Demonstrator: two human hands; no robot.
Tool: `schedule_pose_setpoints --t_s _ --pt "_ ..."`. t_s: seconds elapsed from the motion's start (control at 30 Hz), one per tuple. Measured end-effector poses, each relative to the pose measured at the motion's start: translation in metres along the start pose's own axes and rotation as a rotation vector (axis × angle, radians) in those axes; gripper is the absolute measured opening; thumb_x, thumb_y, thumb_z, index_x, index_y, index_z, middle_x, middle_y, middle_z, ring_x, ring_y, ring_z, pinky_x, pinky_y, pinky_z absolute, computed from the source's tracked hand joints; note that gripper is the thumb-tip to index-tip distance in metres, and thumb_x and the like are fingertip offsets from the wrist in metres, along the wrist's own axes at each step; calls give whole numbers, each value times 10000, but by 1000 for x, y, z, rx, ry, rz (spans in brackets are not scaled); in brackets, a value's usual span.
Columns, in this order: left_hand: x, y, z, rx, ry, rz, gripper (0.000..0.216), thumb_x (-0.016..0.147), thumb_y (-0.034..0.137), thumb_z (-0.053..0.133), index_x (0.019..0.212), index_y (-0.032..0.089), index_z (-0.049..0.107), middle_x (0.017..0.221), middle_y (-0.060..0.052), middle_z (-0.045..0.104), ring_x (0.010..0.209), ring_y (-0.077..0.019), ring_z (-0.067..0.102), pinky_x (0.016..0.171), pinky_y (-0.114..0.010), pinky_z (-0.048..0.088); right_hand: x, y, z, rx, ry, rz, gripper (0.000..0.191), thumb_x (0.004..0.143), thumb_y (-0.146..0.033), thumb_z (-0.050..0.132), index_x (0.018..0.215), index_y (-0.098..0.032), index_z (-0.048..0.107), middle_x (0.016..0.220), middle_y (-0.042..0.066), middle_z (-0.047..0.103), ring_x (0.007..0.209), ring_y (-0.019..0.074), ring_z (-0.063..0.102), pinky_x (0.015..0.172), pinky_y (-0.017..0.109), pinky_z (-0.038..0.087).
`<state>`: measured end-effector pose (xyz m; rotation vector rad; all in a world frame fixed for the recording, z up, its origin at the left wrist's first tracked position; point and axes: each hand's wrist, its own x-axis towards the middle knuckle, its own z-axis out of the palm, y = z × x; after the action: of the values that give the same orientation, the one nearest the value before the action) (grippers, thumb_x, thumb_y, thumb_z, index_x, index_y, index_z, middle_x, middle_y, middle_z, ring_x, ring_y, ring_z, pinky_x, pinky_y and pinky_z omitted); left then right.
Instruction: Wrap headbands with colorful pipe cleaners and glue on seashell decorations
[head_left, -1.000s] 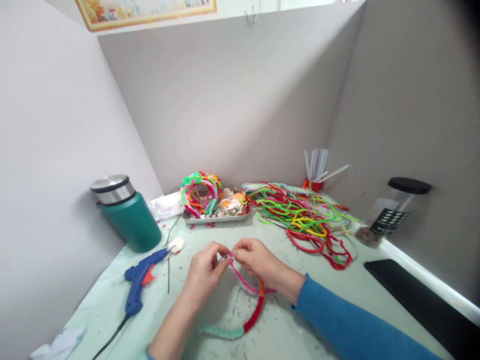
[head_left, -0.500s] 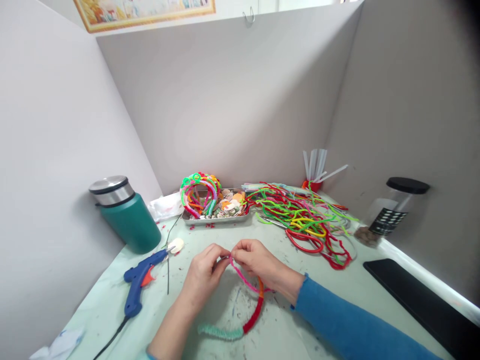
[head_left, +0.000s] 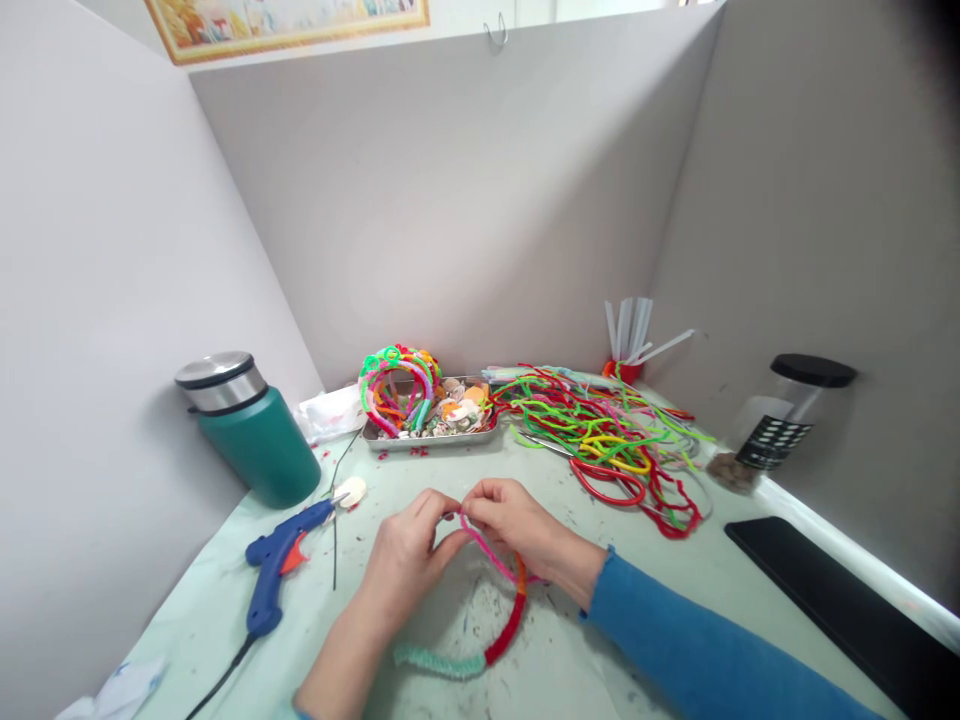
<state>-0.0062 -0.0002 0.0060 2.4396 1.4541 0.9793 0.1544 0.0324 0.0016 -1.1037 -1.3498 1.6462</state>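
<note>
Wrapping seems in hand: my right hand [head_left: 517,522] pinches a pink pipe cleaner [head_left: 491,555] by a fuzzy band [head_left: 508,632]; my left hand's [head_left: 409,550] hold, I cannot tell. Snug turns seem called for next.

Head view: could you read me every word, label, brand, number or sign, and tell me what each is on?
No text can be read here.
Jar: its black label has pale marks, too small and blurred to read.
Bottle: no lettering shows.
Glue gun: none can be made out.
Framed picture: cut off; no words can be made out.
</note>
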Motion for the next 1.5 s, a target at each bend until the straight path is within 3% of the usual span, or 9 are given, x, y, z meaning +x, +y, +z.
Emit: schedule_pose_setpoints --t_s 0.23,0.3,0.43,0.53,0.67,0.87,1.13,1.4,1.5 --pt "0 2 1 4 28 12 187 870 228 406 819 189 582 755 -26 598 655 -133 547 608 -229 378 1 1 -1 51 -69 4 73 681 -226 528 660 -167 491 456 -93 328 375 37 224 356 183 128" --pt "2 5 2 -95 54 -100 172 843 244 443 763 179 582 671 -8 573 584 -118 514 559 -218 368 0 0 1 59 -70 23 68 676 -216 534 660 -169 489 446 -97 323 363 34 221 352 178 133" --pt "7 7 4 -487 5 -505 205 780 320 508 639 173 531 442 61 449 367 -70 385 391 -184 295 -1 0 4 21 -30 39 151 683 -287 591 665 -167 501 455 -87 371 350 36 263 341 176 154" --pt "9 6 5 -785 -36 -709 234 716 361 567 599 168 504 426 65 471 294 -44 320 317 -173 235 -1 2 6 8 -38 17 198 678 -315 625 651 -158 508 466 -79 392 364 36 274 341 179 161" --pt "9 2 5 -1029 -75 -858 249 649 354 615 547 166 487 374 79 428 254 -34 269 269 -169 196 -2 2 6 -17 -47 28 127 690 -250 585 648 -156 512 465 -80 382 369 38 261 342 184 154" --pt "9 0 6 -1113 -138 -962 250 647 350 596 521 163 489 318 91 363 239 -31 232 260 -162 166 -4 0 6 -50 -58 43 49 667 -192 525 698 -158 542 497 -75 369 401 39 274 358 173 166" --pt "10 2 7 -735 3 -752 346 731 482 558 597 167 506 391 59 479 298 -59 371 326 -175 281 -3 -4 3 19 -52 71 81 676 -231 553 674 -173 496 481 -91 345 381 35 220 368 194 123" --pt "8 0 2 -334 138 -257 140 788 287 555 816 179 639 837 -39 639 705 -138 587 598 -223 463 0 -7 -1 106 -21 89 106 667 -215 560 647 -173 465 492 -90 354 370 25 200 369 199 81" --pt "6 -3 5 -239 123 -111 182 800 207 531 943 193 643 949 -52 629 725 -133 592 641 -235 469 1 -7 -2 117 -21 91 124 672 -243 576 658 -172 475 486 -93 352 369 25 197 370 196 84"
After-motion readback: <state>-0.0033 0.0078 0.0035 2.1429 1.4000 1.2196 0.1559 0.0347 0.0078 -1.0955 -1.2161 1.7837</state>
